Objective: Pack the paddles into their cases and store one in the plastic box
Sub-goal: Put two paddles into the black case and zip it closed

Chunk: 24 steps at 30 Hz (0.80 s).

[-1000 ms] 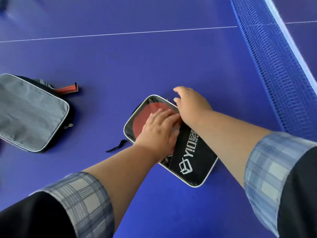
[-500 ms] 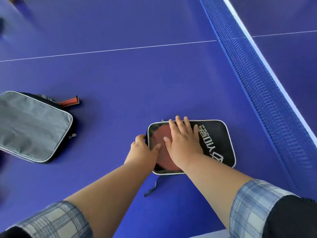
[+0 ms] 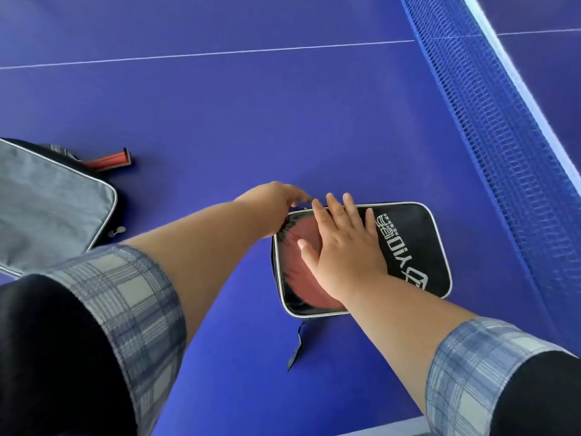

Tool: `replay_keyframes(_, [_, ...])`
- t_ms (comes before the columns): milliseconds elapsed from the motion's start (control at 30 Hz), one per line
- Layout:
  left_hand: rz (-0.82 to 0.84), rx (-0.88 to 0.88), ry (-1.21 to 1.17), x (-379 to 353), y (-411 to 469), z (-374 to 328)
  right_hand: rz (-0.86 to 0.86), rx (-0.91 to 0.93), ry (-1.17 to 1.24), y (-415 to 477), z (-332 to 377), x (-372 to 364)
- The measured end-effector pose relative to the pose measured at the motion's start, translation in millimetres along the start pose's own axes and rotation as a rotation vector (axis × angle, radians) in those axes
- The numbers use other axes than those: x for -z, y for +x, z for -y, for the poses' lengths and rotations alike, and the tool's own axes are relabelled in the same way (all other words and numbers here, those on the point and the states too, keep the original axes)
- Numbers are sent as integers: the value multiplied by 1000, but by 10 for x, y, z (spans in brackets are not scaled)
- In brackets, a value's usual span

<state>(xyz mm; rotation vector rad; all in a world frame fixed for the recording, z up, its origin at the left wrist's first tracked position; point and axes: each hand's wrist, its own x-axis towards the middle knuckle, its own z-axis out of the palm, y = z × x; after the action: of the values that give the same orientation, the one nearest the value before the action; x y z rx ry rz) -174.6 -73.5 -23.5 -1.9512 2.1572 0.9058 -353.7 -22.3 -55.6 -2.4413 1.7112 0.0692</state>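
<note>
L hand (image 3: 276, 198), R hand (image 3: 344, 247) on blk case (image 3: 415, 243); blue tbl (image 3: 251, 121), net (image 3: 490, 127) beside.

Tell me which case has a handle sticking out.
The grey case at the left: a red handle pokes from it. The black case under the right hand shows none.

Two cases (image 3: 408, 247) (image 3: 47, 209), two paddles (image 3: 301, 287) (image 3: 110, 158), two hands (image 3: 270, 196) (image 3: 345, 243), one net (image 3: 490, 121), one table (image 3: 251, 121).

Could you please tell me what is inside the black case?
A red paddle shows through the clear window of the case. The right hand covers part of it; its handle is hidden.
</note>
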Motion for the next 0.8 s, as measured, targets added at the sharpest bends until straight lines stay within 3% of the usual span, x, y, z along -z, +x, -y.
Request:
replay_keyframes(167, [208, -144, 98, 183, 212, 47, -12, -1, -22, 13, -1, -28])
replay_keyframes(467, [52, -195, 318, 105, 73, 185, -9, 14, -55, 8, -9, -33])
replay_keyframes(633, [-91, 44, -9, -130, -310, 432, 6, 50, -98, 1, -4, 8])
replay_keyframes(800, [-247, 138, -214, -457, -731, 398, -5, 35, -104, 27, 10, 11])
